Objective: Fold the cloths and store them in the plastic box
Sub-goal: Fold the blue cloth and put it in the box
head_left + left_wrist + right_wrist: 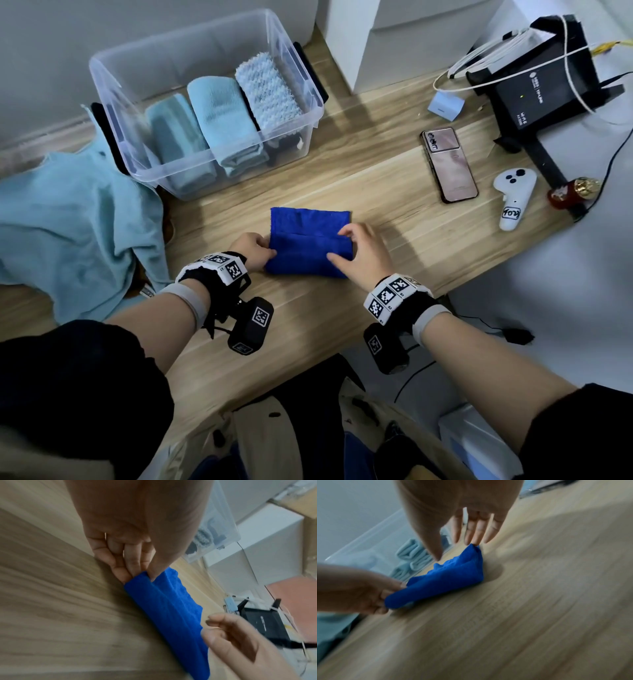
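A dark blue cloth point(308, 240), folded into a small rectangle, lies on the wooden table point(394, 240). My left hand point(270, 253) pinches its left end between thumb and fingers, clearly so in the left wrist view point(142, 574). My right hand point(337, 245) is at the right end, and its straight fingertips point(474, 542) touch the cloth's corner point(453, 574) without closing on it. The clear plastic box point(178, 58) stands at the back left, holding three folded light-blue cloths point(219, 113) side by side. A loose light-blue cloth point(78, 233) lies unfolded at the left.
To the right lie a pink phone point(448, 164), a white controller point(512, 198), a small blue cube point(445, 106) and a black router point(544, 85) with white cables. White boxes point(394, 41) stand at the back. The table's near edge runs diagonally below my wrists.
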A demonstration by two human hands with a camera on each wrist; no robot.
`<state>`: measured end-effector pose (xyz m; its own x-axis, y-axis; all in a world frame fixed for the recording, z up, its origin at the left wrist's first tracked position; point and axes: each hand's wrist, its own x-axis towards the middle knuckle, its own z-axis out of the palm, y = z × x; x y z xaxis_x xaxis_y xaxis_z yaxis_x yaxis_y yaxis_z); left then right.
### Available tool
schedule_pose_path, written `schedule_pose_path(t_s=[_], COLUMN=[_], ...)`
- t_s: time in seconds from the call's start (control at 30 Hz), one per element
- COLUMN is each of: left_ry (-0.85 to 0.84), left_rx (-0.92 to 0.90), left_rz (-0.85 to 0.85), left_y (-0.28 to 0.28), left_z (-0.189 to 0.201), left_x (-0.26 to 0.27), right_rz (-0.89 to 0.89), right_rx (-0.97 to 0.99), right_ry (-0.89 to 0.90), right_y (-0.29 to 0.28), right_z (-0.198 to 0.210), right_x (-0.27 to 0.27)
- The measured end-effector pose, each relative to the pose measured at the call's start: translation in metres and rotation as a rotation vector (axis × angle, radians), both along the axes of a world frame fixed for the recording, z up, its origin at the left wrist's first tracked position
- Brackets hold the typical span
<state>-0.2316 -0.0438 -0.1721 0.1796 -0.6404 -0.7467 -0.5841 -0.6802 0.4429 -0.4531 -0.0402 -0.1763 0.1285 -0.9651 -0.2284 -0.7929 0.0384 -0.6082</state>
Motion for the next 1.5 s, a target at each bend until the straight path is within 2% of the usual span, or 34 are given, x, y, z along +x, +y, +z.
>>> schedule_pose_path(t_s=[0.1,0.17,0.27,0.43,0.57,0.67,0.77,0.83,0.97,1.03,1.23,1.4,1.5], left_ry=[0.100,0.157,0.221,0.329,0.334,0.352,0.393,0.427,0.497,0.526,0.600,0.667,0.736], left_rx=[0.070,0.117,0.177,0.201,0.082,0.054,0.102,0.142,0.192,0.189,0.121,0.064,0.040], left_rz=[0.095,0.170,0.279,0.381,0.528,0.653,0.701,0.707,0.689,0.693,0.748,0.788,0.816], left_y=[-0.001,0.001,0.003,0.004,0.003,0.006,0.014,0.021,0.028,0.028,0.022,0.023,0.026], left_z=[0.006,0.013,0.016,0.022,0.029,0.032,0.032,0.032,0.030,0.029,0.030,0.030,0.028], left_x=[0.000,-0.001,0.000,0.005,0.016,0.027,0.032,0.032,0.028,0.026,0.014,0.007,0.009], right_rz=[0.366,0.542,0.645,0.715,0.617,0.463,0.336,0.266,0.206,0.203,0.193,0.081,0.008], right_rx=[-0.064,-0.043,-0.079,-0.080,-0.001,0.237,0.473,0.499,0.409,0.386,0.423,0.603,0.695], right_ry=[0.192,0.345,0.415,0.377,0.301,0.172,0.012,-0.023,0.012,0.019,-0.115,-0.232,-0.359], right_y=[0.003,0.004,0.004,-0.007,-0.024,-0.043,-0.059,-0.063,-0.065,-0.063,-0.055,-0.047,-0.042], right_z=[0.006,0.008,0.007,0.013,0.026,0.029,0.020,0.013,0.004,0.001,0.000,0.004,0.006], right_x=[0.004,0.007,0.014,0.035,0.049,0.060,0.073,0.079,0.080,0.082,0.092,0.096,0.096])
